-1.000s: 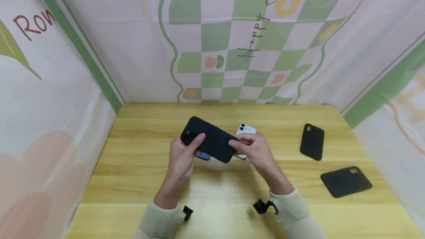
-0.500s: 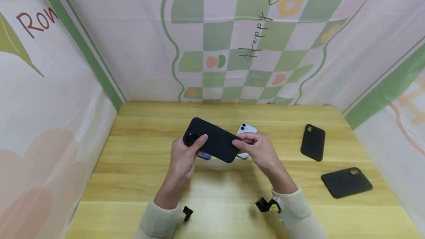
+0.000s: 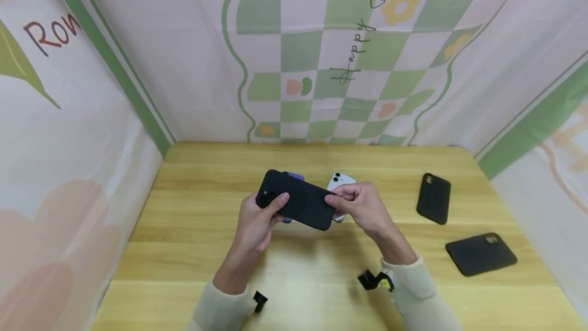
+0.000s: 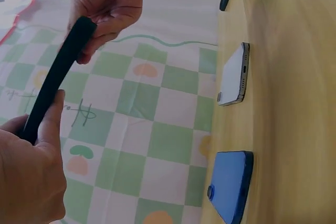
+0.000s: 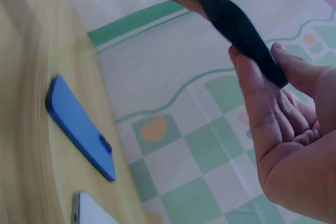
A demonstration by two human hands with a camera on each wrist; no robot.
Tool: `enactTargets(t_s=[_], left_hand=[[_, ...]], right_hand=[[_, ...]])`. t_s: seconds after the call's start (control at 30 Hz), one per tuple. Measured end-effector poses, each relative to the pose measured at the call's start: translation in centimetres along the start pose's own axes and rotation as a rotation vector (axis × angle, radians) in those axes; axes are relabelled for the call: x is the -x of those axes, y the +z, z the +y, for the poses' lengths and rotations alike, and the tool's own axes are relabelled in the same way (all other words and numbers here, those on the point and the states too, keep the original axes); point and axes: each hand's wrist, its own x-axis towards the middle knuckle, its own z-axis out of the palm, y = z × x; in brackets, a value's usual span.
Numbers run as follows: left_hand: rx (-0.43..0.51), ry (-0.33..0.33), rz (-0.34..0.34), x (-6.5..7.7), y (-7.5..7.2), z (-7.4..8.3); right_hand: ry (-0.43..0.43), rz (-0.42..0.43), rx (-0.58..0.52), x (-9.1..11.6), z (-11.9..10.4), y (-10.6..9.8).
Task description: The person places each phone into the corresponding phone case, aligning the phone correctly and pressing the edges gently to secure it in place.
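Observation:
Both hands hold a black phone case (image 3: 303,204) above the table, its back face up and tilted down to the right. Dark camera lenses show at its left end. My left hand (image 3: 252,223) grips that end, thumb on the back and fingers underneath. At the opposite end my right hand (image 3: 369,213) pinches the corner between thumb and fingers. The wrist views catch the case (image 5: 231,22) edge-on as a dark strip. Beneath it on the table lie a blue phone (image 4: 230,179), mostly covered in the head view, and a white phone (image 3: 341,180), partly behind my right hand.
Two more black phone cases lie on the right of the wooden table (image 3: 184,239): one upright case (image 3: 434,199) and, nearer, one sideways case (image 3: 481,254). Printed cloth walls (image 3: 202,65) rise at the back and both sides. Small black cameras sit at each wrist.
The held case has shifted slightly right and down with both hands, uncovering more of the blue phone's top. Both hands keep their hold; the things on the table stay put.

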Motion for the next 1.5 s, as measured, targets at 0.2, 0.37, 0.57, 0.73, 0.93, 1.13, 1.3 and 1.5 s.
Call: enactTargets(t_s=[0.2, 0.37, 0.57, 0.73, 0.93, 1.13, 1.3, 1.5], left_hand=[[0.006, -0.003, -0.024, 0.1, -0.1, 0.3], [-0.016, -0.025, -0.064, 0.1, -0.3, 0.6], [-0.041, -0.083, -0.104, 0.2, -0.6, 0.6], [-0.111, -0.112, -0.164, 0.1, -1.0, 0.3], [-0.204, -0.126, -0.204, 0.1, -1.3, -0.6], [-0.194, -0.092, -0.163, 0.2, -1.2, -0.8], [-0.158, -0.06, -0.118, 0.3, -1.0, -0.5], [-0.089, -0.049, -0.046, 0.1, -0.9, -0.3]], right_hand=[[-0.013, -0.011, 0.035, 0.0, -0.3, -0.1], [0.011, -0.042, 0.075, -0.1, -0.8, -0.6], [0.047, -0.103, 0.103, -0.3, -1.1, -1.2], [0.063, -0.187, 0.136, -0.5, -1.1, -1.9], [0.061, -0.27, 0.215, -0.7, -1.2, -2.5], [0.082, -0.239, 0.25, -0.8, -1.3, -2.5], [0.119, -0.165, 0.186, -0.9, -1.2, -2.0], [0.129, -0.182, 0.137, -0.5, -0.8, -1.3]])
